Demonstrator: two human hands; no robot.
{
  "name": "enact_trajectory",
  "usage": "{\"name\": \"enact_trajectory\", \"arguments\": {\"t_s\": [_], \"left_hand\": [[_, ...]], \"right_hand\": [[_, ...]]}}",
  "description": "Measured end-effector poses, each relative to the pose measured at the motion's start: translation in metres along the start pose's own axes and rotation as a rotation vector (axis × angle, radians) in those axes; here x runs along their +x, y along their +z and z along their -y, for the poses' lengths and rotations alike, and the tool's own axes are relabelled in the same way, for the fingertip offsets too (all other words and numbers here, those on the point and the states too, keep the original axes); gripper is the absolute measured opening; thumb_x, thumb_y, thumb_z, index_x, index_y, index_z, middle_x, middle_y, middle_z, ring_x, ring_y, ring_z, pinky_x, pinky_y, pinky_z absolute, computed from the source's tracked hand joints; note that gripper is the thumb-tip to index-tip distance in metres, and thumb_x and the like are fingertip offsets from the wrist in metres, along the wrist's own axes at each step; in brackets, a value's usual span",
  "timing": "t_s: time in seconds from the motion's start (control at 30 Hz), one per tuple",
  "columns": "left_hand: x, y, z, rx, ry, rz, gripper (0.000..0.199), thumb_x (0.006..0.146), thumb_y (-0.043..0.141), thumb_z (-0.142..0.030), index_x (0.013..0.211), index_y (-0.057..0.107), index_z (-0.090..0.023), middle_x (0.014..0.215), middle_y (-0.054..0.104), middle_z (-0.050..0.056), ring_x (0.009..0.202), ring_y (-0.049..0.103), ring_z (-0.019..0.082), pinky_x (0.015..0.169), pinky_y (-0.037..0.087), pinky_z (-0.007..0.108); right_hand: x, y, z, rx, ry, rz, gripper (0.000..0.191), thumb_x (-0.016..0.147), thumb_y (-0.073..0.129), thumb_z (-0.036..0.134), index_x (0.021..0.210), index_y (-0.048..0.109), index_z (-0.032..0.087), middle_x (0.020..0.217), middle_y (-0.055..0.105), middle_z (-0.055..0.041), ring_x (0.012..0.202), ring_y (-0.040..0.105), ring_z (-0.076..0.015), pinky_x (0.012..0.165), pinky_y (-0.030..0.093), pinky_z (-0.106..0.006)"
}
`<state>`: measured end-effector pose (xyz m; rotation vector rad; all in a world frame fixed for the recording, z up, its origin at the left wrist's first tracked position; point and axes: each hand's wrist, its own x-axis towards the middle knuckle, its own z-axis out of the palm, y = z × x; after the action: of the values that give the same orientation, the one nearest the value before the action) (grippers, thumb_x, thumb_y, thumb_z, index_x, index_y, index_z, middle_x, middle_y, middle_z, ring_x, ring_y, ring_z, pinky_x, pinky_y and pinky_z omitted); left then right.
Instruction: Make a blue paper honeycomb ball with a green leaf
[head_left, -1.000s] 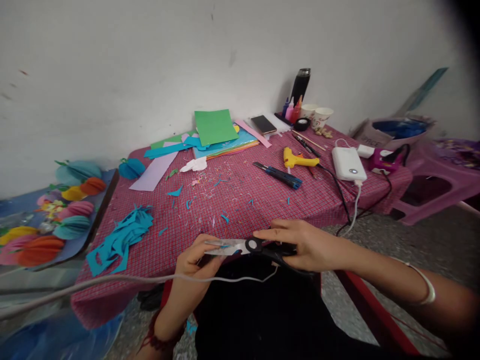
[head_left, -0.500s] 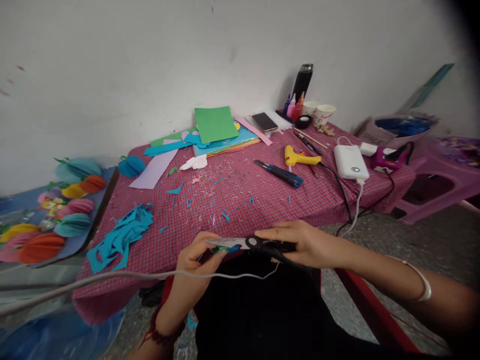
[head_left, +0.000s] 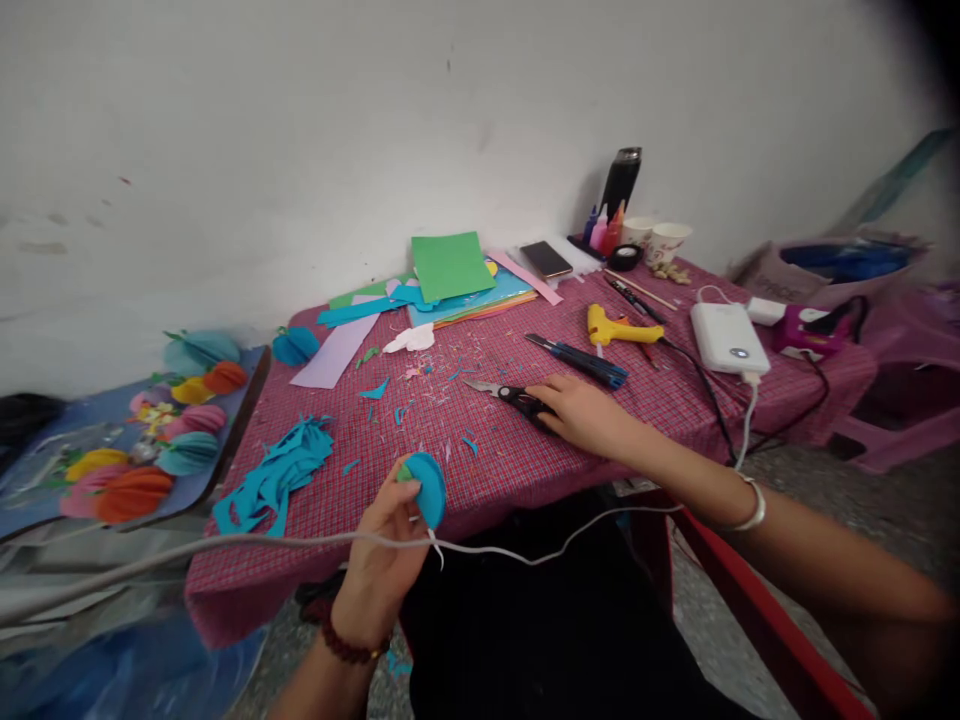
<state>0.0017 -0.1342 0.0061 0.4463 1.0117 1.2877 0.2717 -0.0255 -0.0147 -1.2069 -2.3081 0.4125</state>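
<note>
While the left hand (head_left: 386, 540) pinches a blue paper disc (head_left: 427, 488), the right hand (head_left: 581, 412) covers the scissors' (head_left: 501, 391) handles, grip seemingly closed.

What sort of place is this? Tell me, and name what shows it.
Probably a makeshift paper-craft corner in a home or classroom: a low table under a checked cloth against a bare wall, littered with paper scraps, coloured sheets, scissors and a glue gun.

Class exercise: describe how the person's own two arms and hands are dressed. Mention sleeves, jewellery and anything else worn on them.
Both forearms are bare, with no sleeves in view. The left hand has a bracelet of dark red beads around its wrist. The right hand has a plain, smooth, silver-coloured bangle on its wrist. No gloves or watch show, and no rings can be made out.
</note>
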Motion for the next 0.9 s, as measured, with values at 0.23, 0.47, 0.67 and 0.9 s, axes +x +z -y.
{"name": "enact_trajectory", "arguments": {"t_s": [0.23, 0.47, 0.67, 0.9], "left_hand": [[-0.005, 0.011, 0.005, 0.015, 0.042, 0.02, 0.028, 0.059, 0.077, -0.014, 0.067, 0.051, -0.019, 0.061, 0.052, -0.007, 0.057, 0.052, 0.008, 0.053, 0.042, 0.019], [-0.013, 0.018, 0.014, 0.11, 0.113, 0.063, 0.029, 0.059, 0.083, -0.018, 0.076, 0.059, -0.018, 0.065, 0.061, -0.006, 0.058, 0.056, 0.008, 0.059, 0.045, 0.02], [-0.02, 0.02, 0.017, 0.239, 0.236, 0.113, 0.033, 0.057, 0.086, -0.023, 0.083, 0.066, -0.018, 0.077, 0.066, -0.002, 0.068, 0.059, 0.01, 0.065, 0.047, 0.02], [-0.015, 0.014, 0.0, 0.19, 0.199, 0.068, 0.021, 0.072, 0.075, -0.037, 0.071, 0.065, -0.018, 0.071, 0.062, -0.003, 0.057, 0.053, 0.008, 0.047, 0.04, 0.017]], "right_hand": [[-0.016, 0.012, 0.053, 0.271, -0.015, -0.07, 0.014, 0.089, 0.053, 0.018, 0.094, 0.066, 0.017, 0.087, 0.068, -0.0046, 0.08, 0.063, -0.0157, 0.075, 0.051, -0.03], [-0.019, 0.023, 0.107, 0.859, 0.01, 0.032, 0.021, 0.083, 0.065, 0.031, 0.097, 0.063, 0.016, 0.083, 0.065, -0.0017, 0.075, 0.06, -0.0142, 0.07, 0.05, -0.029], [-0.02, 0.022, 0.119, 0.858, -0.046, -0.063, 0.004, 0.077, 0.063, 0.018, 0.076, 0.059, 0.017, 0.071, 0.059, 0.0021, 0.066, 0.055, -0.0118, 0.064, 0.045, -0.026], [-0.027, 0.004, 0.113, 0.535, -0.235, -0.236, 0.005, 0.08, 0.059, 0.015, 0.08, 0.058, 0.02, 0.079, 0.061, -0.0009, 0.078, 0.056, -0.0155, 0.075, 0.042, -0.031]]}}
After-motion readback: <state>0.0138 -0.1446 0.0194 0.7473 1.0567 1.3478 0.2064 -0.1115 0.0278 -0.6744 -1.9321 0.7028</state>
